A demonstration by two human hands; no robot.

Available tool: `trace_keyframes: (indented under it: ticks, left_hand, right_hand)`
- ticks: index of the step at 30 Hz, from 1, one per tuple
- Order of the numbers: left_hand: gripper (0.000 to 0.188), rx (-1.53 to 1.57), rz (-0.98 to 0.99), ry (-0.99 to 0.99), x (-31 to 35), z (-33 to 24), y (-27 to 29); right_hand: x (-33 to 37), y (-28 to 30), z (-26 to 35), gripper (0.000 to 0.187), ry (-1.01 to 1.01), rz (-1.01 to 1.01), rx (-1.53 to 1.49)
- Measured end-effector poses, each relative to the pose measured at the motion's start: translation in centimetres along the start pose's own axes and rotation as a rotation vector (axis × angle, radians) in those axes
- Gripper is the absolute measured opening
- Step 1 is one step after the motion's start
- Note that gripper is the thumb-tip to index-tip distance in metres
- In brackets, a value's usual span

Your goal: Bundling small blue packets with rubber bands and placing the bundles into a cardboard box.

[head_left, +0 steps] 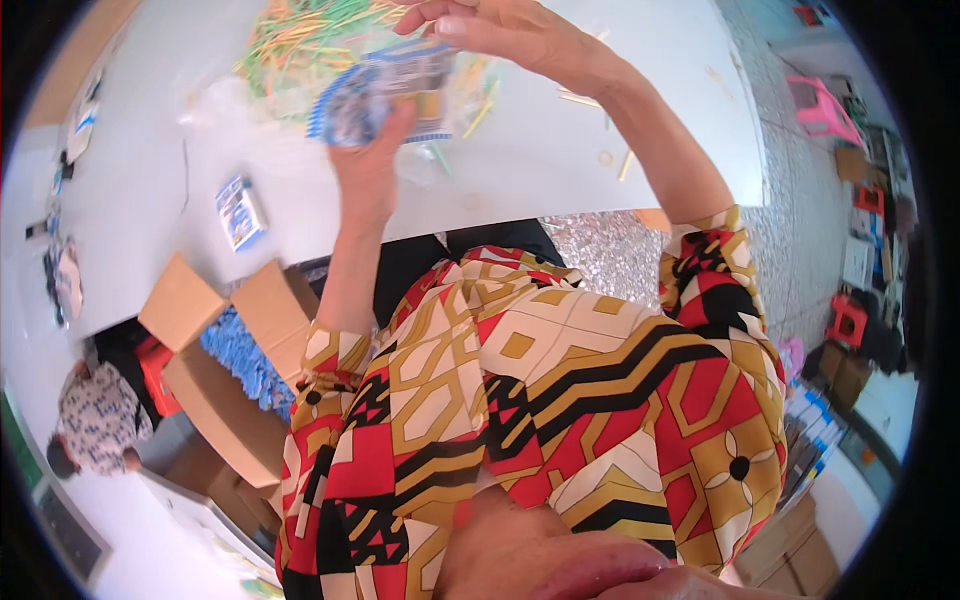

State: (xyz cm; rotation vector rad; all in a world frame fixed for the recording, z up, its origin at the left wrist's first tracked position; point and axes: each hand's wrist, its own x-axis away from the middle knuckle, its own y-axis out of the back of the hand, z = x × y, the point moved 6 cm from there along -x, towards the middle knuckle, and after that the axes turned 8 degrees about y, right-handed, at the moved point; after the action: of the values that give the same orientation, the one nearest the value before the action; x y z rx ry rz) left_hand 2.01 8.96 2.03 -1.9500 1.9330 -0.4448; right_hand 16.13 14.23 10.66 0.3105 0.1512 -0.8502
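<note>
My left hand (372,165) grips a blue-and-white printed packet (385,95), its thumb lying across the front. The packet is slightly smeared by motion. Just above its top right edge is my right hand (515,40), with thumb and fingers stretched out apart and nothing seen between them. Beyond the packet lies a heap of thin green, yellow and orange sticks (300,40), partly hidden by it. Crumpled clear plastic (205,98) lies beside the heap. A small blue-and-white box (241,213) rests on the white table (500,165) to the left.
An open cardboard box (220,410) full of blue packets (245,355) stands at my left, below the table edge. Loose sticks (627,165) lie on the right of the table. A person (95,420) is at the far left. Pink stool (822,108) at right.
</note>
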Motion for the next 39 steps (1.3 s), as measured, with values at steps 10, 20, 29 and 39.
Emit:
trace_keyframes:
  ticks: [10, 20, 29, 39]
  left_hand:
    - [0.027, -0.097, -0.026, 0.193, 1.4, 3.3, 0.4]
    - [0.031, -0.082, 0.141, 0.231, 1.2, 2.2, 0.7]
    - [0.028, -0.088, 0.155, 0.125, 1.9, 0.7, 0.9]
    - [0.025, -0.02, 0.087, 0.155, 2.1, 0.4, 0.9]
  right_hand:
    - [8.0, 0.1, -5.9, 0.023, 0.051, -0.308, 0.005]
    - [18.9, 18.4, -15.5, 0.027, -0.331, -0.73, 0.47]
    - [19.8, 19.9, -16.0, 0.037, -0.667, -0.557, 0.572]
    - [9.5, 6.5, -5.6, 0.037, -0.019, -0.424, 0.629]
